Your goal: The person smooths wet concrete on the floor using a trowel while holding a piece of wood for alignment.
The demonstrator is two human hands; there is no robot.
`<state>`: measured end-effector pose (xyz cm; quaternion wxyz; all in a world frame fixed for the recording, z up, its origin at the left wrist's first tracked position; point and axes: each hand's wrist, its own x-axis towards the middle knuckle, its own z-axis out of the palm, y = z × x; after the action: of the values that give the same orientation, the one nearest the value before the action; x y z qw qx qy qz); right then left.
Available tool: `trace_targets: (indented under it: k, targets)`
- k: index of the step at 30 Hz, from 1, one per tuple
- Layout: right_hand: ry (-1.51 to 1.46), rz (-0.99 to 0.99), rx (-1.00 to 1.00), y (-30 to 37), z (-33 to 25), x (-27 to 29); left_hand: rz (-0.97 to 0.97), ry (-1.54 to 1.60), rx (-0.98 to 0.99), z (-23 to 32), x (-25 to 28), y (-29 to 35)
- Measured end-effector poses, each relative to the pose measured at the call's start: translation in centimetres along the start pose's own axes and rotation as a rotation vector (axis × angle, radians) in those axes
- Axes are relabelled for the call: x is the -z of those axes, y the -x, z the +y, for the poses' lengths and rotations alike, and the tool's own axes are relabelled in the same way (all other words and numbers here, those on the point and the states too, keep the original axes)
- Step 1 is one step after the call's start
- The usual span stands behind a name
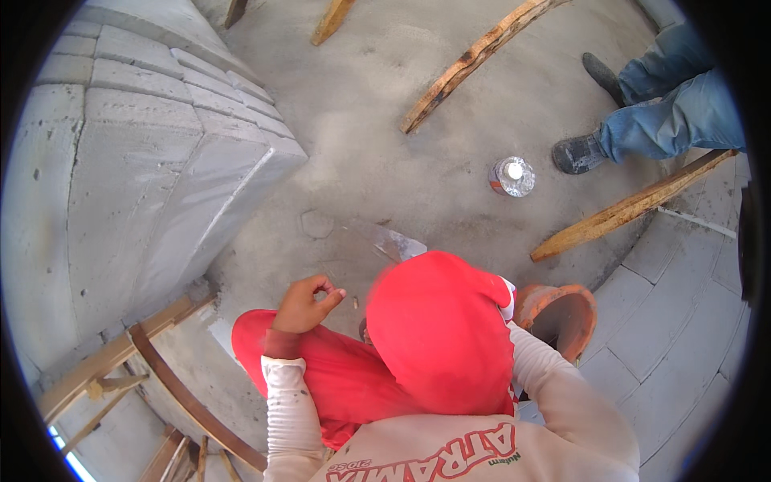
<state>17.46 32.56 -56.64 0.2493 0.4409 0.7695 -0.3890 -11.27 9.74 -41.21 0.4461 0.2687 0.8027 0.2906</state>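
My left hand (308, 304) is raised beside my bent left knee in red trousers (353, 369). Its fingers curl in loosely toward the thumb, and nothing shows between them. My right forearm (536, 353), in a pale sleeve, runs down behind my raised right knee (442, 321), which hides the right hand. Beyond that knee a flat metal blade (393, 243), like a trowel's, lies low at the grey cement floor (345, 173); its handle is hidden. An orange-brown bucket (580, 309) stands close to my right arm.
Light grey blocks (144, 153) form a wall at left. Wooden props (482, 60) slant over the floor, one (630, 207) at right. A clear bottle (514, 177) stands near another person's boot (578, 153). Timber (189, 394) lies lower left, a block wall (683, 281) right.
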Motion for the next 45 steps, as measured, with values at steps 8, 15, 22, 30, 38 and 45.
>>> trace_targets:
  k: [8, 15, 22, 30, 38, 45]
  targets:
    - [-0.087, 0.163, -0.046, -6.4, -0.3, -0.1, -0.024, -0.082, 0.002, 1.6, 0.1, 0.2]
    - [0.113, -0.094, 0.414, -8.4, -11.6, -0.3, 0.053, -0.185, 0.092, 2.2, 0.1, 3.4]
    - [0.163, 0.379, 0.398, -31.5, -24.9, 15.8, 0.076, -0.172, 0.151, 1.8, -1.4, 5.8]
    - [0.504, 0.145, 0.589, -28.7, -22.7, 12.1, 0.137, -0.137, 0.233, 1.7, -1.6, 8.2]
    - [0.726, -0.246, 0.683, -13.5, -13.5, 9.3, 0.184, -0.115, 0.272, 2.1, -1.4, 9.0]
    - [0.236, 0.142, 0.351, -20.5, -16.2, 8.0, 0.214, -0.119, 0.257, 1.9, -1.9, 9.6]
